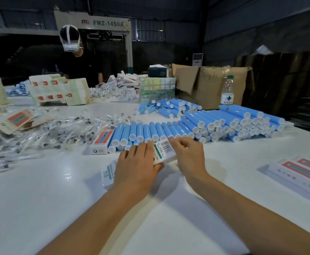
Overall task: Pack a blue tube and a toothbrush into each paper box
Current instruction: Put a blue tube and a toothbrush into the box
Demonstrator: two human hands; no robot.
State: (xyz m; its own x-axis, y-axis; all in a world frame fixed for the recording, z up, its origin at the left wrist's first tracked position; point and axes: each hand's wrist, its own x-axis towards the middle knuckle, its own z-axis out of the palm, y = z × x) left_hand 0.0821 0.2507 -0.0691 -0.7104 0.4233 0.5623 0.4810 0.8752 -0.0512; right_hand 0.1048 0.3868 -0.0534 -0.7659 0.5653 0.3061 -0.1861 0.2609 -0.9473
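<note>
White and glossy, the counter (40, 190) is set in a dim warehouse, with a machine marked FMZ-1450A (108, 23) seen at 12 o'clock behind a second person (82, 67) wearing a head-mounted camera. A paper box (161, 151) is held just above the counter near the centre, its barcode face turned up and its far end tilted away toward 1 o'clock. The left hand (137, 166) is curled around the near part of the box, so its grip is grasping the box. The right hand (189, 155) is curled over the far right edge, its fingertips pinching the same box. Whether the box is filled cannot be told.

Blue tubes (168, 129) with white caps are laid in a row just beyond the hands at 12 o'clock, and more are piled toward 2 o'clock. Toothbrushes in clear wrappers (58, 131) are scattered at 10 o'clock. One closed box (102, 140) is lying beside the leftmost tubes. Packed boxes (301, 172) are lined up at 3 o'clock. Flat box blanks (58, 91) are stacked at 11 o'clock, and a water bottle (227, 92) is stood before a cardboard carton (209, 83) at 1 o'clock.
</note>
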